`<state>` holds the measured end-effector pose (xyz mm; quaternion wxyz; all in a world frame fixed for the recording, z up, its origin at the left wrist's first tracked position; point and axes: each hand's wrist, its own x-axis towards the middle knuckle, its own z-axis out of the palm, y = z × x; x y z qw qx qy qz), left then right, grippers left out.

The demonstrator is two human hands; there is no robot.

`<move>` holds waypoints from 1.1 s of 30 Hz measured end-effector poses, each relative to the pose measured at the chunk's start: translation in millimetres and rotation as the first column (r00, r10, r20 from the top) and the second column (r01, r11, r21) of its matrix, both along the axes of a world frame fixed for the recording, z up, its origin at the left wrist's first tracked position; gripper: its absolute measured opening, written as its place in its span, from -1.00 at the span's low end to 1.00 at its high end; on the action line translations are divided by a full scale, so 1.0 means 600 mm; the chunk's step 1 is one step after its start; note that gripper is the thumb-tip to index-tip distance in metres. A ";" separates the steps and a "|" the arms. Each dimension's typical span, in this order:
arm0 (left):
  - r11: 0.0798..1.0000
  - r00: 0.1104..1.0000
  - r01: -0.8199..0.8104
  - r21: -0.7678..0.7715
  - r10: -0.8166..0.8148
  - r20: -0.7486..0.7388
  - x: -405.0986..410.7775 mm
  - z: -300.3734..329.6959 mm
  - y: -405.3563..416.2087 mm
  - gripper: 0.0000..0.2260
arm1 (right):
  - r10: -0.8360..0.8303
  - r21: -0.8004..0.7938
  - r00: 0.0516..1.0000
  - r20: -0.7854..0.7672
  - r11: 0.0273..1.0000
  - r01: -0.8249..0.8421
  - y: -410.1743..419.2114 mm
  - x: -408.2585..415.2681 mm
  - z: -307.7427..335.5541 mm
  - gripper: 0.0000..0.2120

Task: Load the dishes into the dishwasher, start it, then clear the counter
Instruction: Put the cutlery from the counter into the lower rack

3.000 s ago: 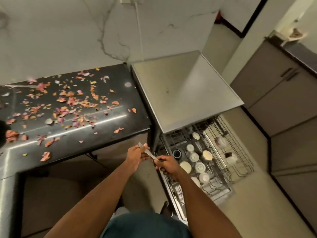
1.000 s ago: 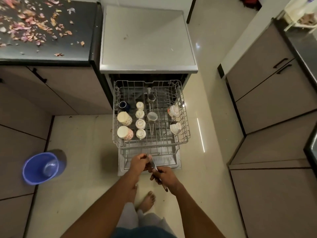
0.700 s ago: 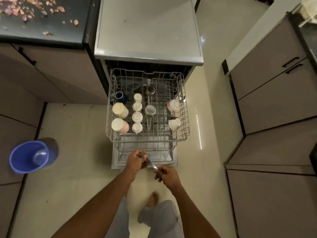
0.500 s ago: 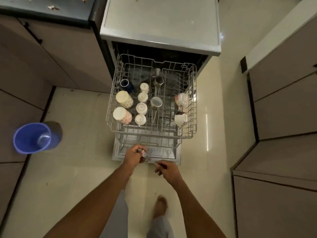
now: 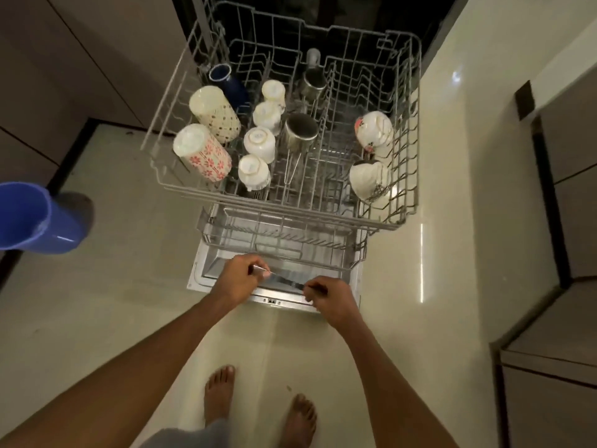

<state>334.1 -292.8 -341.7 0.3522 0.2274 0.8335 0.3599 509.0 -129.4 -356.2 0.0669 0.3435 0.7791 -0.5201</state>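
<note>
Both hands hold one piece of cutlery (image 5: 286, 279) over the front edge of the open door (image 5: 274, 297). The left hand (image 5: 240, 279) has its grip closed around one end; the right hand (image 5: 329, 300) pinches the other end. It looks like a fork or spoon, but I cannot tell which. Above the door, the upper rack (image 5: 290, 208) is pulled out, with cups (image 5: 256, 143) upside down in a row, two patterned tumblers (image 5: 202, 151) at left, steel cups (image 5: 300, 129) in the middle and two bowls (image 5: 371, 179) at right. The lower rack (image 5: 281, 240) sits beneath. A blue bucket (image 5: 32, 218) stands on the floor at left.
</note>
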 end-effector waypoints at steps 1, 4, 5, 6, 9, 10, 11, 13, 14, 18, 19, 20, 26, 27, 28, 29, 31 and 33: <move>1.000 0.999 0.027 0.000 -0.027 -0.035 -0.001 -0.018 0.003 -0.81 | 0.014 0.010 1.000 -0.006 1.000 -0.014 0.002 0.001 -0.023 -0.88; 0.997 0.992 0.076 -0.018 -0.078 -0.098 -0.005 -0.061 0.006 -0.90 | 0.022 0.015 1.000 -0.006 1.000 -0.022 0.004 0.006 -0.076 -0.84; 0.997 0.990 0.080 -0.021 -0.082 -0.112 -0.003 -0.068 0.003 -0.92 | 0.023 0.018 1.000 -0.001 1.000 -0.023 0.001 0.009 -0.085 -0.87; 0.996 0.989 0.088 -0.015 -0.089 -0.118 0.000 -0.069 0.001 -0.92 | 0.035 0.024 0.999 0.004 0.999 -0.035 -0.004 0.012 -0.085 -0.88; 0.998 0.996 0.031 0.051 -0.027 -0.082 0.015 -0.048 -0.013 -0.92 | 0.109 0.043 0.993 0.045 0.993 -0.111 -0.017 0.016 -0.058 -0.87; 0.996 0.997 -0.037 0.082 0.043 -0.068 0.021 -0.032 -0.017 -0.92 | 0.118 0.061 0.991 0.057 0.991 -0.122 -0.022 0.015 -0.042 -0.86; 0.983 0.989 -0.140 0.118 0.146 -0.039 0.026 -0.012 -0.019 -0.91 | 0.114 0.084 0.992 0.058 0.989 -0.119 -0.026 0.013 -0.022 -0.84; 0.875 0.901 -0.433 0.215 0.413 0.133 0.028 0.046 -0.011 -0.92 | 0.031 0.079 0.999 0.028 0.996 -0.033 -0.032 0.004 0.025 -0.82; 0.770 0.807 -0.586 0.251 0.529 0.263 0.023 0.076 -0.006 -0.92 | -0.046 0.022 0.999 0.000 0.999 0.046 -0.038 -0.001 0.052 -0.83; 0.417 0.394 -0.897 0.144 0.609 0.689 -0.026 0.190 0.015 -0.74 | -0.390 -0.264 0.910 -0.141 0.901 0.345 -0.083 -0.032 0.155 -0.85; 0.393 0.328 -0.914 0.104 0.563 0.758 -0.036 0.212 0.021 -0.66 | -0.457 -0.311 0.874 -0.166 0.865 0.393 -0.097 -0.042 0.174 -0.86; 0.386 0.274 -0.920 0.063 0.520 0.809 -0.046 0.230 0.029 -0.60 | -0.529 -0.353 0.828 -0.188 0.823 0.445 -0.111 -0.055 0.190 -0.89; 0.325 0.034 -0.935 -0.144 0.486 0.873 -0.103 0.277 0.083 -0.72 | -0.977 -0.745 0.213 0.007 0.137 0.653 -0.113 -0.179 0.261 -0.69; 0.297 0.011 -0.944 -0.146 0.469 0.883 -0.113 0.275 0.091 -0.80 | -0.989 -0.745 0.144 0.032 0.073 0.663 -0.104 -0.200 0.262 -0.68; 0.273 -0.014 -0.948 -0.163 0.477 0.879 -0.122 0.270 0.097 -0.82 | -0.995 -0.736 0.084 0.053 0.018 0.677 -0.096 -0.219 0.262 -0.67; 0.269 -0.030 -0.944 -0.190 0.504 0.863 -0.128 0.272 0.102 -0.81 | -0.997 -0.720 0.037 0.073 -0.027 0.693 -0.087 -0.237 0.261 -0.66; 0.249 -0.023 -0.943 -0.223 0.618 0.786 -0.135 0.268 0.110 -0.64 | -0.996 -0.669 -0.007 0.094 -0.068 0.740 -0.072 -0.266 0.254 -0.66; 0.243 -0.018 -0.931 -0.271 0.714 0.700 -0.134 0.274 0.114 -0.63 | -0.994 -0.595 -0.042 0.099 -0.093 0.798 -0.059 -0.285 0.249 -0.69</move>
